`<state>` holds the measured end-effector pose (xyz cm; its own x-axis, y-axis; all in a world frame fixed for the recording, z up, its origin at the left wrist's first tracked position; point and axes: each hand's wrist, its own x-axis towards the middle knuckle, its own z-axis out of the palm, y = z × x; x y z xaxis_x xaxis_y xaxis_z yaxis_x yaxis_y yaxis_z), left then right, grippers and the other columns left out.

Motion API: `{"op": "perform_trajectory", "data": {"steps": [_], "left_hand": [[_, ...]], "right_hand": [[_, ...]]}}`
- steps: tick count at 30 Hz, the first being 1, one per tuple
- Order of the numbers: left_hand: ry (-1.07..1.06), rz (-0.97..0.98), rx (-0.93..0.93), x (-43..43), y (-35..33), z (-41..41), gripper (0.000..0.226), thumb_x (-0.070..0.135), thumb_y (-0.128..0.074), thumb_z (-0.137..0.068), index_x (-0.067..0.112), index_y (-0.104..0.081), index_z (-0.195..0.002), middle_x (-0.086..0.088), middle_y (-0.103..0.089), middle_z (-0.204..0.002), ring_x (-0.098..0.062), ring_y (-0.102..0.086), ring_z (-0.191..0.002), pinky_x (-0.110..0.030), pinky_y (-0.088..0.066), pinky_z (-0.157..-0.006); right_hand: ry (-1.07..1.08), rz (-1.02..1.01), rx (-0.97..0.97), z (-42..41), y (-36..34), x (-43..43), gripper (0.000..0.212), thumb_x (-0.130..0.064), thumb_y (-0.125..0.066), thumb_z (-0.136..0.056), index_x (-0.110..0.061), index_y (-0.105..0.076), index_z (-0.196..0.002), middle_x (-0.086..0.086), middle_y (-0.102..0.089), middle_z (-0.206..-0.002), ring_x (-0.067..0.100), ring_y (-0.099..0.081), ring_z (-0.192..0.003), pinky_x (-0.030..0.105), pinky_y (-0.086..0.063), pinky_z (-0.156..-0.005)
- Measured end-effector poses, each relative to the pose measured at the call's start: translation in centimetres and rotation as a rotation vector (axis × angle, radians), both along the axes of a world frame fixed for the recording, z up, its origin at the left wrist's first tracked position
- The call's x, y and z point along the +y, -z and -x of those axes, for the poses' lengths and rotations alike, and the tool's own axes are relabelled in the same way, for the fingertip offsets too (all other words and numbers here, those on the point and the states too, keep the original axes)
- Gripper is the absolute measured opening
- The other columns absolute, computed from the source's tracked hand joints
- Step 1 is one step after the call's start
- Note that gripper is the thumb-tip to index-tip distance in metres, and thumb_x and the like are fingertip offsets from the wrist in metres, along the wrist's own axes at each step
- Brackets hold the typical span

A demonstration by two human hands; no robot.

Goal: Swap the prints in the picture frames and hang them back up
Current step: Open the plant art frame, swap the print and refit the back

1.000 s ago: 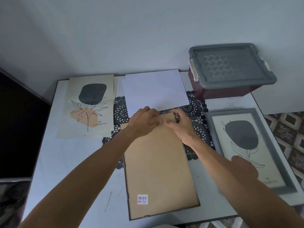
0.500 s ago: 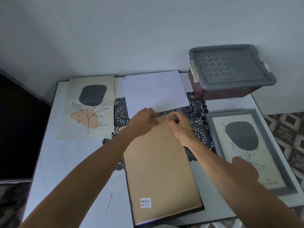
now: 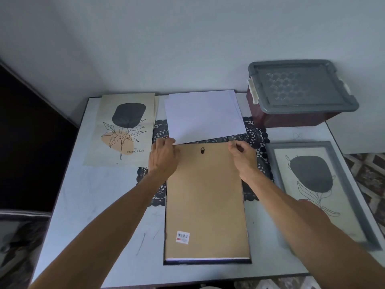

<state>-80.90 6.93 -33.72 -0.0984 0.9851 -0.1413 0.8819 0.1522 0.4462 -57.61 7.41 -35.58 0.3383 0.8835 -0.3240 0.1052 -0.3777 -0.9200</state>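
Both hands have moved apart from the middle of the top edge to its two corners, which uncovers the hanger hook (image 3: 202,150) they hid a moment ago. My right hand (image 3: 242,156) pinches the top-right corner of the brown backing board (image 3: 206,201) between thumb and curled fingers. My left hand (image 3: 164,156) lies curled over the top-left corner, but I cannot tell whether it grips the board or only rests on it. The board lies face-up in the black frame (image 3: 207,262), which rests face-down at the centre of the table (image 3: 93,205), partly on a black lace doily (image 3: 257,130). A thin white edge shows between the board and the frame's near rail. One loose print (image 3: 125,130) lies flat at the far left of the table. The other print sits in the grey frame (image 3: 352,197) on the right, touched by neither hand. I judge the step in hand to be setting this board square in its frame, or lifting it free; the view does not settle which. To do it well, I should move both corners together and keep them level so the board does not rack against the side rails. The corner of the white sheets (image 3: 204,115) reaches the board's top-left corner just beside my left fingers and must not get trapped. Light, even pressure should avoid creasing whatever lies beneath.
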Motion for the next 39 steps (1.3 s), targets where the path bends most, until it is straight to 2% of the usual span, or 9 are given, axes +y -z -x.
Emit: {"op": "perform_trajectory", "data": {"steps": [4, 7, 11, 15, 19, 25, 32, 36, 39], "left_hand": [[-0.293, 0.139, -0.286, -0.6, -0.4, -0.2, 0.034, 0.036, -0.039, -0.102, 0.009, -0.059, -0.111, -0.011, -0.059, -0.105, -0.033, -0.056, -0.103, -0.037, -0.043, -0.084], [-0.441, 0.268, -0.535, -1.4, -1.2, -0.9, 0.046, 0.043, -0.036, -0.104, 0.011, -0.051, -0.075, -0.003, -0.048, -0.074, -0.024, -0.050, -0.078, -0.029, -0.037, -0.069], [-0.586, 0.389, -0.890, -2.1, -0.4, -0.3, 0.047, 0.048, -0.044, -0.101, 0.006, -0.060, -0.089, -0.012, -0.066, -0.099, -0.025, -0.061, -0.098, -0.044, -0.049, -0.099], [-0.587, 0.418, -1.142, -2.8, -0.3, 0.1, 0.042, 0.036, -0.044, -0.104, 0.001, -0.065, -0.101, -0.012, -0.070, -0.103, -0.023, -0.068, -0.090, -0.035, -0.059, -0.077], [-0.559, 0.436, -1.227, -3.3, -0.8, 0.1, 0.042, 0.037, -0.041, -0.105, 0.005, -0.066, -0.097, -0.005, -0.073, -0.086, -0.017, -0.070, -0.073, -0.026, -0.057, -0.054], [-0.575, 0.414, -1.247, -3.7, -0.5, 0.5, 0.042, 0.041, -0.045, -0.103, 0.007, -0.069, -0.101, -0.003, -0.075, -0.081, -0.017, -0.072, -0.068, -0.031, -0.057, -0.058], [-0.663, 0.338, -1.262, -3.5, -0.3, 1.1, 0.038, 0.035, -0.048, -0.103, 0.002, -0.068, -0.107, -0.012, -0.073, -0.102, -0.025, -0.071, -0.086, -0.035, -0.057, -0.069], [-0.668, 0.358, -1.234, -4.0, -0.3, 1.2, 0.034, 0.027, -0.044, -0.105, 0.004, -0.068, -0.101, -0.006, -0.073, -0.081, -0.017, -0.070, -0.065, -0.028, -0.054, -0.057], [-0.660, 0.442, -1.165, -5.0, 0.1, 1.3, 0.040, 0.035, -0.044, -0.104, 0.002, -0.068, -0.108, -0.011, -0.071, -0.089, -0.022, -0.067, -0.070, -0.031, -0.054, -0.063]], "right_hand": [[0.029, 0.090, 0.153, -0.4, 0.0, 0.3, 0.013, -0.030, -0.066, -0.095, -0.019, -0.070, -0.099, 0.000, -0.070, -0.101, 0.015, -0.063, -0.094, 0.033, -0.053, -0.090], [0.065, 0.070, 0.137, -0.5, -0.2, 0.3, 0.016, -0.030, -0.062, -0.097, -0.015, -0.067, -0.103, -0.003, -0.065, -0.093, 0.012, -0.058, -0.087, 0.026, -0.049, -0.080], [0.077, 0.043, 0.038, -0.7, -0.4, 0.1, 0.020, -0.031, -0.058, -0.100, -0.014, -0.064, -0.108, -0.004, -0.061, -0.088, 0.011, -0.054, -0.079, 0.023, -0.046, -0.068], [0.039, 0.021, -0.092, -0.6, -0.7, -0.2, 0.022, -0.030, -0.053, -0.102, -0.012, -0.062, -0.112, 0.000, -0.061, -0.101, 0.013, -0.056, -0.089, 0.023, -0.041, -0.075], [0.033, 0.034, -0.094, -0.5, -1.1, 0.0, 0.025, -0.030, -0.051, -0.103, -0.011, -0.062, -0.115, 0.000, -0.061, -0.102, 0.014, -0.055, -0.092, 0.026, -0.041, -0.078], [0.026, 0.089, 0.003, -0.6, -1.2, 0.3, 0.024, -0.036, -0.058, -0.099, -0.016, -0.066, -0.110, 0.003, -0.068, -0.108, 0.022, -0.063, -0.104, 0.041, -0.052, -0.096], [-0.132, 0.099, -0.120, 0.1, -0.6, -2.1, 0.031, -0.028, -0.057, -0.100, -0.013, -0.061, -0.127, -0.004, -0.061, -0.113, 0.012, -0.056, -0.102, 0.028, -0.044, -0.090], [-0.026, 0.138, 0.042, 0.2, -0.2, -2.6, 0.022, -0.023, -0.059, -0.099, -0.016, -0.066, -0.119, 0.001, -0.068, -0.118, 0.016, -0.062, -0.105, 0.038, -0.050, -0.100], [0.013, 0.151, 0.107, -0.4, -0.2, -2.4, 0.019, -0.025, -0.062, -0.098, -0.020, -0.068, -0.115, -0.001, -0.070, -0.111, 0.017, -0.064, -0.106, 0.042, -0.050, -0.102]]}}
